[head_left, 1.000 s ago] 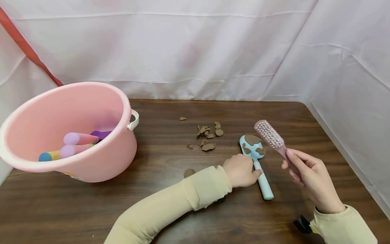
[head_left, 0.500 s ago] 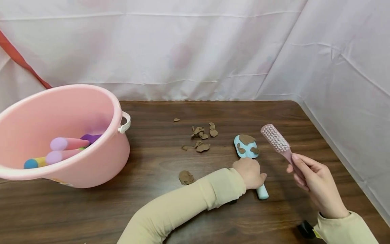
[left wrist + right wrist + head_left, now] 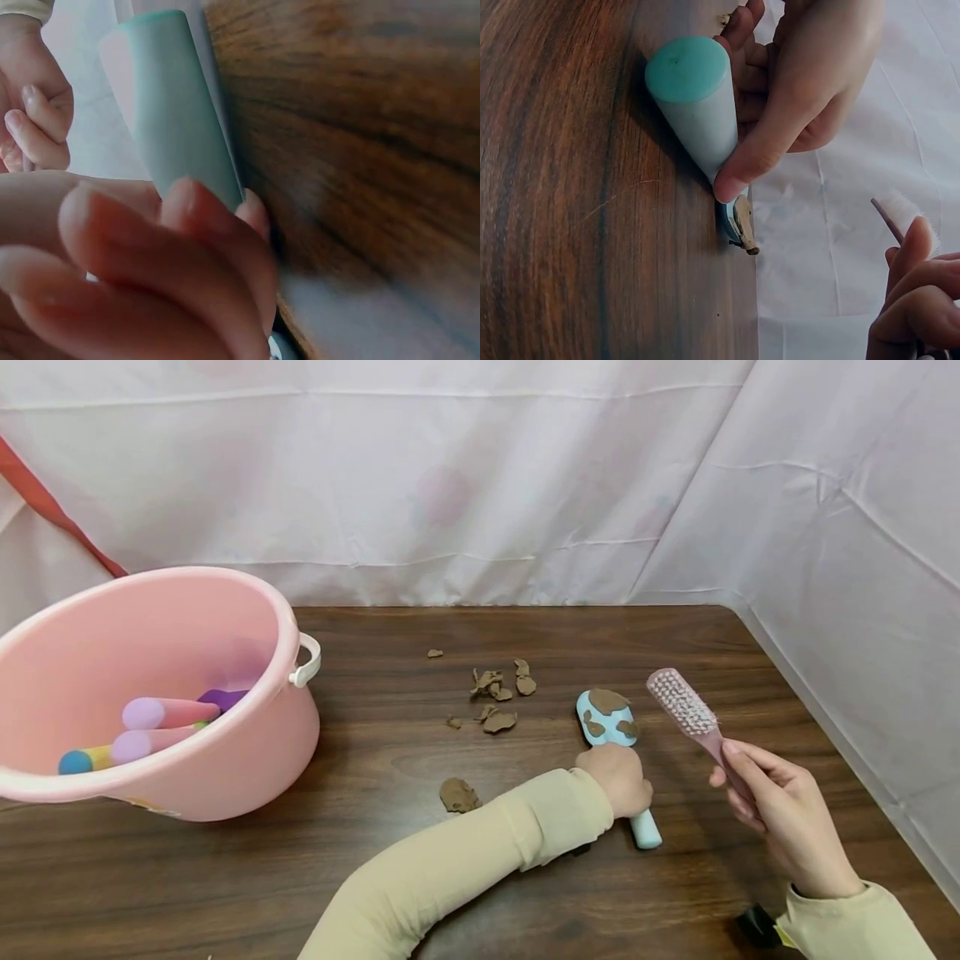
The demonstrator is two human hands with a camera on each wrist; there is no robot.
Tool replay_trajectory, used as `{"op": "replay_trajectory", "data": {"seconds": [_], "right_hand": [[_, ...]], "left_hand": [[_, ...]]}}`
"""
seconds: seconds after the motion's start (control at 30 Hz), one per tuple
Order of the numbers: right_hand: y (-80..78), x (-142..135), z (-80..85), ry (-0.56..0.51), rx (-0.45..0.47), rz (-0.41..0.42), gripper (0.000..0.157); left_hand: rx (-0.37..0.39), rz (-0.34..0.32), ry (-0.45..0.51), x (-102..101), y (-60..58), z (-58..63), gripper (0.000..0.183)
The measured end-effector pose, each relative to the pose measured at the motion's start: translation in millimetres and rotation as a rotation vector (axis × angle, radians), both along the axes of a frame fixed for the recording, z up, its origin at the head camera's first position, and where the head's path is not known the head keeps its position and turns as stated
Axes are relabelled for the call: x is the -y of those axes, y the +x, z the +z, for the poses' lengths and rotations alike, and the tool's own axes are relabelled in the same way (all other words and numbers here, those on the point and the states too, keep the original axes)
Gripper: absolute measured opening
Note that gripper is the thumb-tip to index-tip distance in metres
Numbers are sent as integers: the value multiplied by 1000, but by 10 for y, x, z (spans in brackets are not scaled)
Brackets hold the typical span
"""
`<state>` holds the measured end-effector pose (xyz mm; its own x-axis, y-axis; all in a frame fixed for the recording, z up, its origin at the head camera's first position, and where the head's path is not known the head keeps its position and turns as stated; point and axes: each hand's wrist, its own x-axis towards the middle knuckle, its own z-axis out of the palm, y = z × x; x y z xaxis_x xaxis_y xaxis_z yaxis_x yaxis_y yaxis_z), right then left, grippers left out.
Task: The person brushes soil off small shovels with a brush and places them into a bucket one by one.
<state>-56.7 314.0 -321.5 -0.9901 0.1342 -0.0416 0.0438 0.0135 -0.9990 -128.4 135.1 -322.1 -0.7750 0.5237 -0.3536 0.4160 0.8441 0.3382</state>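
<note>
White sheeting is being hung as a backdrop behind and to the right of a dark wooden table [image 3: 375, 877], on which everything is being laid out. At the table's 4 o'clock area, the left hand [image 3: 617, 778] is being curled round the handle of a light blue spatula [image 3: 609, 720], whose head, smeared with brown clay patches, is being pointed toward 12 o'clock while its handle end is being rested on the wood; in the left wrist view the fingers [image 3: 187, 247] are being wrapped over the handle. Just to the 3 o'clock side of it, the right hand [image 3: 780, 814] is being closed round the handle of a pink brush [image 3: 686, 706], which is being held above the table with its bristled head tilted toward 11 o'clock, apart from the spatula. Brown clay scraps [image 3: 495, 693] are being left scattered near the table's centre, with one larger lump [image 3: 459, 795] lying toward 6 o'clock of them. At 9 o'clock a pink bucket [image 3: 247, 752] is being kept, with coloured tools [image 3: 161, 718] lying inside it
</note>
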Motion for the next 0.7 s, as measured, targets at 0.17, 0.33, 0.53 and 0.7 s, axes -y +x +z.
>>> {"op": "replay_trajectory", "data": {"seconds": [0.17, 0.33, 0.53, 0.7], "right_hand": [[-10, 4, -20, -9, 4, 3, 19], [-16, 11, -13, -12, 8, 9, 19], [-26, 21, -19, -3, 18, 8, 20], [-28, 25, -33, -21, 6, 14, 21]], "left_hand": [[2, 10, 1, 1, -27, -22, 38], [-16, -2, 2, 10, -51, -14, 33], [6, -12, 11, 43, -62, 9, 32], [65, 6, 48, 116, -51, 32, 36]]}}
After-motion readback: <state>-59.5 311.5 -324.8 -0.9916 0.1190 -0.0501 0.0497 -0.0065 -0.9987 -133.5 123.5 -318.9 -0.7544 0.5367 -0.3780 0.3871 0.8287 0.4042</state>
